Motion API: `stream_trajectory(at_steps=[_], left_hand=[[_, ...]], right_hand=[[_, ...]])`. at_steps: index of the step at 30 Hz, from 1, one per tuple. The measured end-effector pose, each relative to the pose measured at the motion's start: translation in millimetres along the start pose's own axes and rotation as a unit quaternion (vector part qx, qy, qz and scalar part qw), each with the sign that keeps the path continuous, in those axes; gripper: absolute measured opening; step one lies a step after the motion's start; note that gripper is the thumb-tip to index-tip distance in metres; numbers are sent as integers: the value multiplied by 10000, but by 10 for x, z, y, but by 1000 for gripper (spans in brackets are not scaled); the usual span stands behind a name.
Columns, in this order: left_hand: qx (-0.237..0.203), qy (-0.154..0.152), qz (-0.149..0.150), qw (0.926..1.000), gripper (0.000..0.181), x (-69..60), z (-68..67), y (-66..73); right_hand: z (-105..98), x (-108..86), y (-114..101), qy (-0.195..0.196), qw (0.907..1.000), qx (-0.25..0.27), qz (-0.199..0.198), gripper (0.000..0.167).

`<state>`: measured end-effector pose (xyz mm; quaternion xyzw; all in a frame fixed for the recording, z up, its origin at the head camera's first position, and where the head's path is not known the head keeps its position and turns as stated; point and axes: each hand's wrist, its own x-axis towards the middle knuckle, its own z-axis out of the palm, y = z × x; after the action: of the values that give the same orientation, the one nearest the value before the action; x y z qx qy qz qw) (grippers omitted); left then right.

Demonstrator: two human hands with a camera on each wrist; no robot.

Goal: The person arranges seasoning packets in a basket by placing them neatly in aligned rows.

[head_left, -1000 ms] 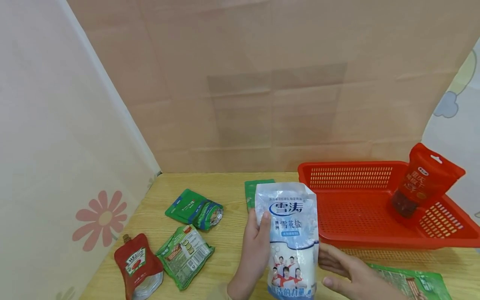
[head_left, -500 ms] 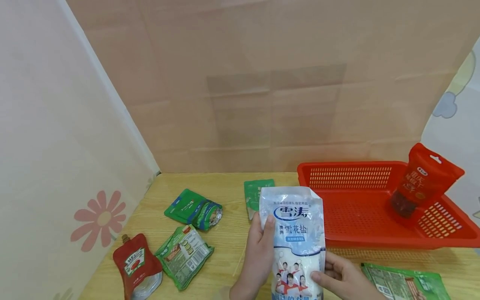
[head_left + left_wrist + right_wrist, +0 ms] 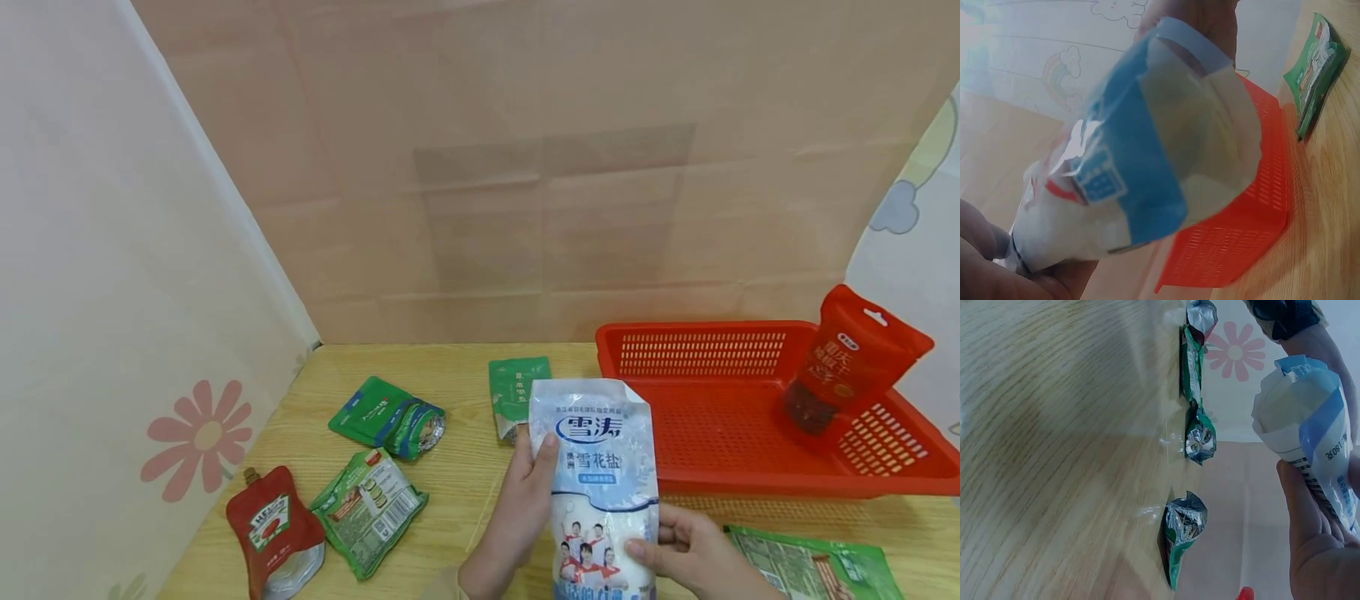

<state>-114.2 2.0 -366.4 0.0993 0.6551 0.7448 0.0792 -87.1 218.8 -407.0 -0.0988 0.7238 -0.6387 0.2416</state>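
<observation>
A white and blue salt bag (image 3: 603, 492) is held upright between both hands in the head view. The left hand (image 3: 517, 508) grips its left edge, thumb on the front. Lower down, the right hand (image 3: 701, 550) pinches the right edge, its thumb on the front and its fingers partly hidden behind. In the left wrist view the bag's (image 3: 1129, 162) bottom faces the camera, lifted off the table. The right wrist view shows the bag (image 3: 1319, 431) tilted, with the right hand (image 3: 1316, 544) against it.
A red basket (image 3: 705, 478) at the right contains a red pouch (image 3: 847, 362). Green packets lie at back centre (image 3: 517, 392), at left (image 3: 386, 417), below that (image 3: 371, 512), and at front right (image 3: 821, 567). A red ketchup pouch (image 3: 273, 529) lies far left.
The bag and the left hand have shifted slightly right and down. The right hand, earlier beside the bag with fingers apart, now pinches its right edge. More of the back centre green packet shows.
</observation>
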Motion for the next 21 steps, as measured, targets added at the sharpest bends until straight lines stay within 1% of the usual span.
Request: stream_trajectory(at_steps=[2, 3, 5, 7, 9, 10, 12, 14, 16, 18, 21], left_hand=[[73, -98, -42, 9999, 48, 9, -20, -1], [97, -151, -141, 9997, 49, 13, -31, -1], [122, -300, -445, 9985, 55, 29, -50, -7], [100, -435, -847, 9954, 63, 48, -60, -32], [-118, -584, -1291, 9898, 73, 68, -63, -70], [-256, -667, -1445, 9869, 77, 76, -62, -94], [-520, -857, -1712, 9801, 81, 80, -64, -142], [-781, -1087, -1901, 9726, 80, 74, -72, -172], [-956, -1312, -1945, 9674, 78, 64, -81, -192], [-1073, -1518, -1921, 9636, 76, 62, -91, -195], [-1188, -1665, -1787, 9624, 78, 58, -100, -182]], right_hand=[[-27, -10, -25, 10, 10000, -3, 33, 54], [-42, -14, -44, 49, 10000, -36, 50, 55], [-69, -25, -87, 173, 9998, -110, 87, 56], [-88, -34, -145, 415, 9986, -304, 150, 57], [-105, -40, -201, 675, 9961, -531, 184, 59], [-112, -43, -223, 764, 9952, -601, 139, 58], [-122, -43, -271, 991, 9924, -714, 151, 59], [-129, -42, -304, 1224, 9895, -757, 162, 59], [-130, -38, -331, 1508, 9853, -766, 243, 59], [-134, -35, -352, 1780, 9799, -793, 418, 59], [-153, -27, -348, 1970, 9755, -844, 505, 59]])
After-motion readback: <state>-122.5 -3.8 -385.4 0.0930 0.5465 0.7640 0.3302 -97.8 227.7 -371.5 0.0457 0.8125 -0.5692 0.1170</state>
